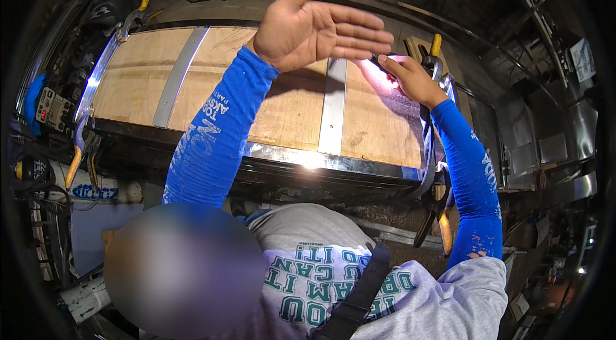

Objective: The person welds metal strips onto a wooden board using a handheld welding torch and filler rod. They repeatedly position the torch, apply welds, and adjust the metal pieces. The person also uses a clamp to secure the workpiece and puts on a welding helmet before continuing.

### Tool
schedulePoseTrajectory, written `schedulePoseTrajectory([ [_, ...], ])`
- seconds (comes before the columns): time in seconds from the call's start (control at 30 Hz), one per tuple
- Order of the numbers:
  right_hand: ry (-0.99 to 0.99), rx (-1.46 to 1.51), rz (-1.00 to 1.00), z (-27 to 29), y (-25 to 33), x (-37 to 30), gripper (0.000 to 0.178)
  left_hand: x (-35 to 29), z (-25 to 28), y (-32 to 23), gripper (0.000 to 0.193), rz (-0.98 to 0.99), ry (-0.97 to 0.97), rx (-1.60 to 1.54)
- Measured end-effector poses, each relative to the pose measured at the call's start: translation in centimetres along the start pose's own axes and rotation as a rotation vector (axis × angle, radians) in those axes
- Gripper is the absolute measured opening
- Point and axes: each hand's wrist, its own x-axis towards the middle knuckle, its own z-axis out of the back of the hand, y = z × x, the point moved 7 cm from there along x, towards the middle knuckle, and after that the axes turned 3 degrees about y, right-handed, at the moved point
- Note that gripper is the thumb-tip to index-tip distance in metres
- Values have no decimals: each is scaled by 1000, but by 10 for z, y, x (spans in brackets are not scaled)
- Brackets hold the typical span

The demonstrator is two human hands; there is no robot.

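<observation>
My left hand is raised over the panel, palm showing, fingers stretched out and thumb up, holding nothing. It is beside the glow, and its shadow falls on the wood. My right hand is closed round a dark tool that looks like a welding torch, mostly hidden by the fingers. A bright pink-white glow spreads over the panel's right end beneath it. The wooden panel has two flat metal strips across it and a shiny metal edge along its near side.
Clamps with orange-yellow handles grip both ends: the left clamp and the right clamp. A dark cable hangs near my right forearm. A control box stands at far left, above a white cylinder. Metal bars line the right.
</observation>
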Motion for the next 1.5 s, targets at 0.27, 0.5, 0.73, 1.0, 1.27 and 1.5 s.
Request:
schedulePoseTrajectory([
  [0.27, -18, 119, -82, -2, 18, -10, 57, -2, 7, -11, 122, -112, -150, 98],
  [0.5, -75, 57, -88, -2, 21, -11, 58, -11, 14, -29, 124, -179, -98, 33],
  [0.73, -62, 128, -98, -4, 13, -10, 59, -6, -1, -5, 115, 12, 45, 48],
  [1.0, -28, 15, -4, -4, 19, -9, 53, -2, -3, 12, 114, 110, 6, 95],
  [1.27, -9, 62, -6, -4, 23, -11, 54, -1, -5, 8, 116, 82, 18, 62],
  [1.5, -62, 112, -31, -2, 27, -12, 55, -7, 7, -28, 122, -227, -66, -9],
])
